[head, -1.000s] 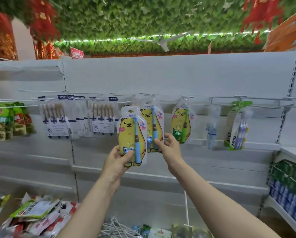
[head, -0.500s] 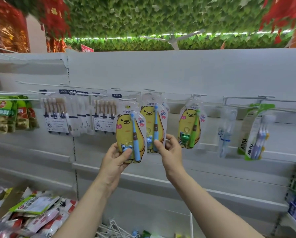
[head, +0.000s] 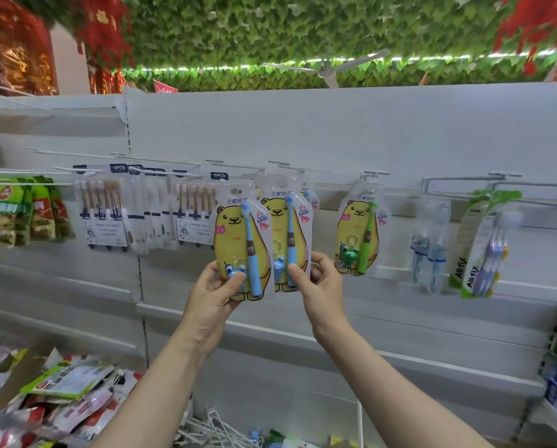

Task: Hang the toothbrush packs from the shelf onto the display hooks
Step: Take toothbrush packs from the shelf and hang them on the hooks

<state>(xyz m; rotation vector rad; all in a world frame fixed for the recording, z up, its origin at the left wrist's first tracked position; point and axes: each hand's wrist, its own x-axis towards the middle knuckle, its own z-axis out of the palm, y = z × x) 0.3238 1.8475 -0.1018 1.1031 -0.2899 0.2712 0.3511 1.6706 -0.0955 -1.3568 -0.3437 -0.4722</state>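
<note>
- Toothbrush pack point(head: 238, 240), the yellow-bear card with a blue brush, stands upright at the centre of the frame, its long axis vertical and its hang hole point(head: 235, 191) at the top.
- Our left hand point(head: 212, 295) clamps its lower edge, thumb across the front by the small blue toy, fingers behind the card.
- Our right hand point(head: 319, 286) pinches the bottom of the hanging pack point(head: 288, 234) just to the right, thumb in front and fingers behind. That one hangs from a display hook point(head: 283, 164).
- What the coming move turns on: the hang hole sits below and left of that hook and well above the gripping hand. We judge the move to be up and rightward, then a push toward the back panel.
- The left hand carries; the right only steadies the neighbour.
- We cannot tell whether the hole touches any hook; the card overlaps the six-brush packs point(head: 193, 218) behind it.
- Gripped so low, the card's top may flex and miss the hook, we think.
- Loose packs point(head: 67, 383) lie on the shelf at lower left.
</note>
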